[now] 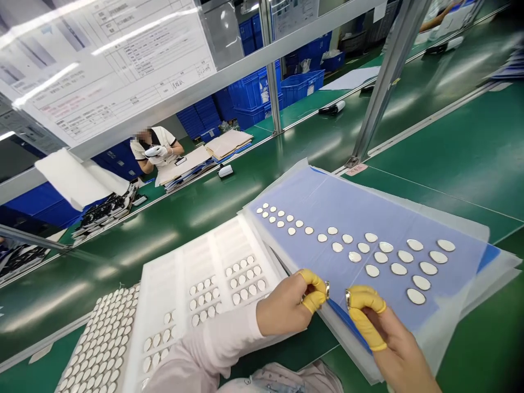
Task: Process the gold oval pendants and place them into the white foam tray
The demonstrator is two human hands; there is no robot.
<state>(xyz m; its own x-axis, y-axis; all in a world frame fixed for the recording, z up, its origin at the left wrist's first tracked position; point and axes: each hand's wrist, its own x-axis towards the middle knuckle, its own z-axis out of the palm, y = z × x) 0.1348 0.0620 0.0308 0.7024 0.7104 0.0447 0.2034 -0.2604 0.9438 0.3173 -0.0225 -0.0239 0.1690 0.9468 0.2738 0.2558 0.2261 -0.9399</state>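
Observation:
My left hand (pixel 284 308) and my right hand (pixel 379 338) both wear yellow finger cots. Each pinches a small silver disc edge-on: the left one (pixel 327 289) and the right one (pixel 347 298), with a narrow gap between them. Both hands sit at the near edge of a blue sheet (pixel 311 191) on a stack of translucent film. Rows of silver oval discs (pixel 399 268) lie on it, growing larger toward the right. To the left, a white compartmented tray (pixel 164 284) holds many similar small discs in grouped patches.
A green workbench (pixel 450 158) runs under everything, divided by metal posts. Across it, a seated co-worker (pixel 155 150) in white gloves sits behind stacked folders. Blue plastic crates (pixel 262 90) stand behind, and a printed sheet (pixel 110 60) hangs overhead.

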